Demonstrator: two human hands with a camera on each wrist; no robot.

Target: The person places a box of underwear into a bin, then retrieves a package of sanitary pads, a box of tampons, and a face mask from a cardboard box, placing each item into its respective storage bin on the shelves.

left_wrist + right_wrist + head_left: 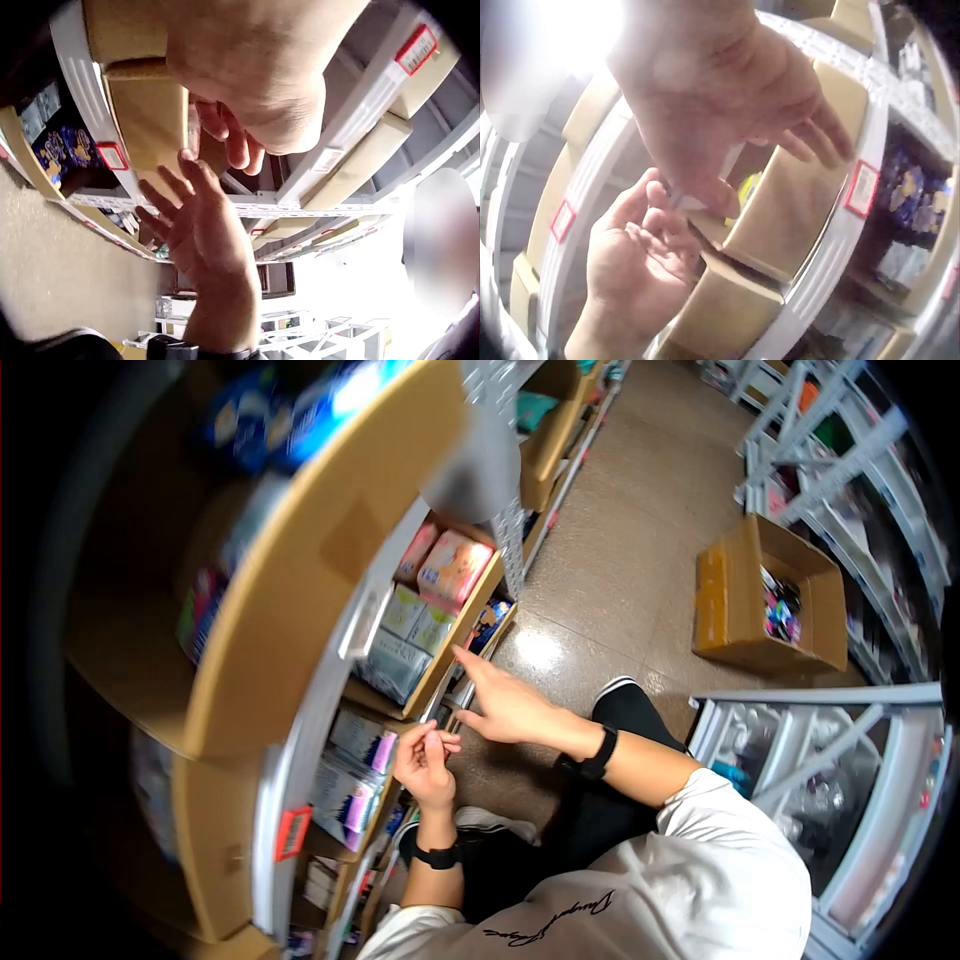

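Observation:
My left hand (428, 765) is held palm up in front of the shelf, its fingers loosely curled with nothing visible in them. Beside it, my right hand (505, 700) stretches its fingers toward the front of a cardboard bin (462, 628). That bin holds pink packs (455, 572), white-and-green packs (402, 610) and a grey pack (393, 668). In the right wrist view the right hand (742, 97) overlaps the bin's front wall (787, 206), and the left hand (641, 262) is below it. The left wrist view shows the right hand's fingers spread.
Shelving with more cardboard bins (320, 550) rises close on the left. Across the aisle floor (620, 510) stands an open cardboard box (725, 600) with small colourful items inside. A metal rack (810, 700) with clear plastic-wrapped goods is at the right.

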